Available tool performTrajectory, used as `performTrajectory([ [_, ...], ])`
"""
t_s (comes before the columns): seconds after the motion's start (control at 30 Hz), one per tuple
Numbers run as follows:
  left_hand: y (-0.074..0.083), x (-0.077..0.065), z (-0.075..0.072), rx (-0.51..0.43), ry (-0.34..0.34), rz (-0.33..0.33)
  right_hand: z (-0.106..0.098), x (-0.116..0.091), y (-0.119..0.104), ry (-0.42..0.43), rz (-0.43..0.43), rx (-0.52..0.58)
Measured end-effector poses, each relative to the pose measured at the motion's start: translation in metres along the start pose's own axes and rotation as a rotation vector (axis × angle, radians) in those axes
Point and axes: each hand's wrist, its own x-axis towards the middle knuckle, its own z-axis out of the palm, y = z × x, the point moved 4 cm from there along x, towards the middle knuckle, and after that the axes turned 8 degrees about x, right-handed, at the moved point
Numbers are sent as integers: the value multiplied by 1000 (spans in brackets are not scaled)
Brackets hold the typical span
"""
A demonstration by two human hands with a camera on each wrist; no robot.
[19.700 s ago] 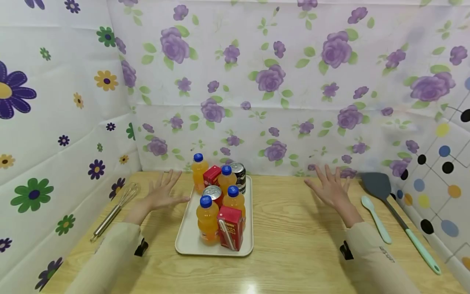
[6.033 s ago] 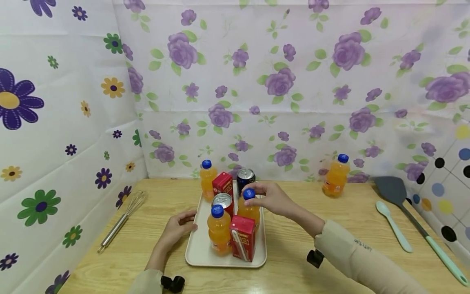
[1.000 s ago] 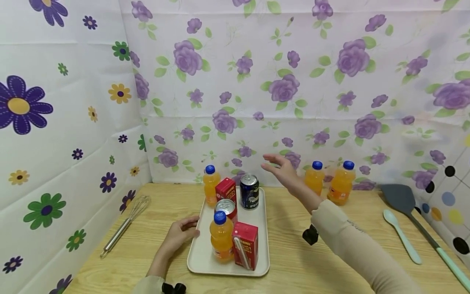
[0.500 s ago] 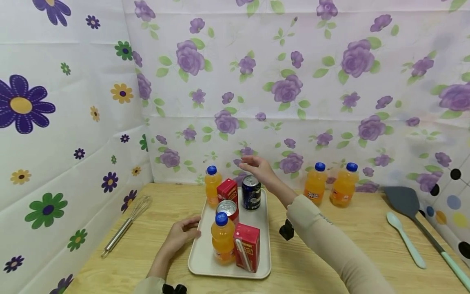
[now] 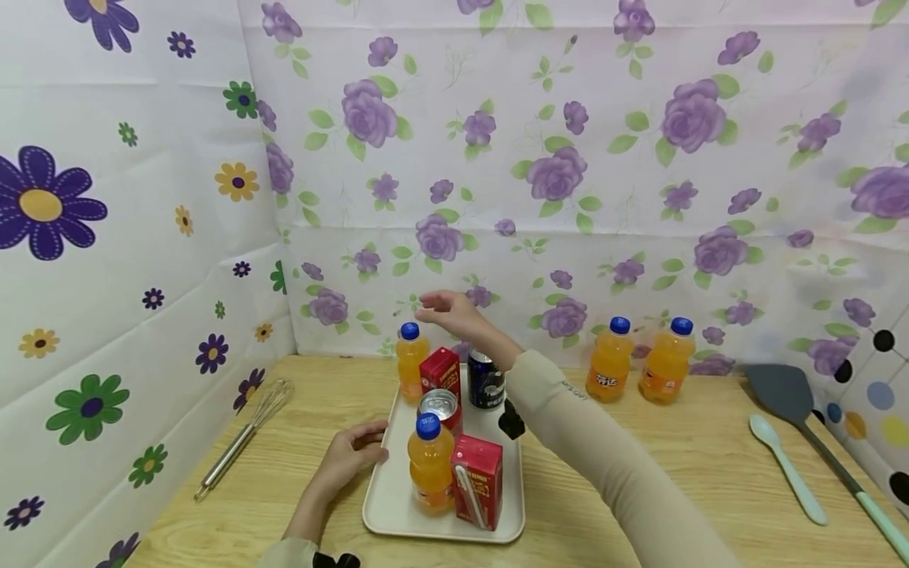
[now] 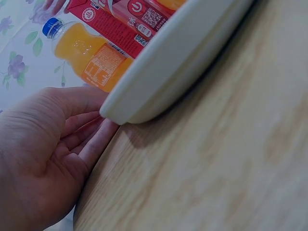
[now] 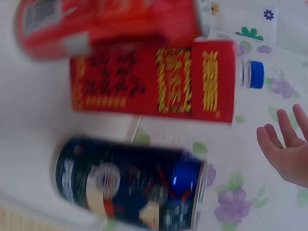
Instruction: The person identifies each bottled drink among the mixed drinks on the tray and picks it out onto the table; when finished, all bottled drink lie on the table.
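Observation:
My left hand (image 5: pixel 348 454) holds the left rim of a cream tray (image 5: pixel 398 521); the left wrist view shows thumb and fingers at the rim's edge. Above the tray's back, my right hand (image 5: pixel 458 315) hovers with loosely bent fingers and nothing in them. Closest to its fingertips is an orange juice bottle (image 5: pixel 413 369) with a blue cap. Beside that bottle stand a red drink carton (image 5: pixel 440 369) and a dark Pepsi can (image 5: pixel 485 386), partly behind my right wrist. Further forward on the tray are a red can (image 5: pixel 440 404), another juice bottle (image 5: pixel 431 469) and a carton with a straw (image 5: pixel 477 481).
Two juice bottles (image 5: pixel 609 363) stand side by side at the table's back right. A grey-headed spatula (image 5: pixel 781 390) and a mint spoon (image 5: pixel 788 469) lie at the right. On the left lies a whisk (image 5: pixel 245 438). Flowered cloth walls (image 5: pixel 426 158) close off the back and sides.
Over about twenty seconds, two juice bottles have gone from the tray to the table's back right. In the last second my right hand moves left over the tray; my left stays at the rim.

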Motion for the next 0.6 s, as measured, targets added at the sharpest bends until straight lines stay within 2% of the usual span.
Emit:
performTrajectory([
  [0.13,-2,1,4,-24,-15,-12,5,5,-2,18,16,44],
  [0.23,-5,0,7,-34,-33,-13,7,7,1,34,24,29],
  [0.43,-3,0,4,-36,-11,-34,20,8,10,-27,30,-36],
  [0.6,-3,2,1,-37,7,-40,28,13,22,-52,45,40],
])
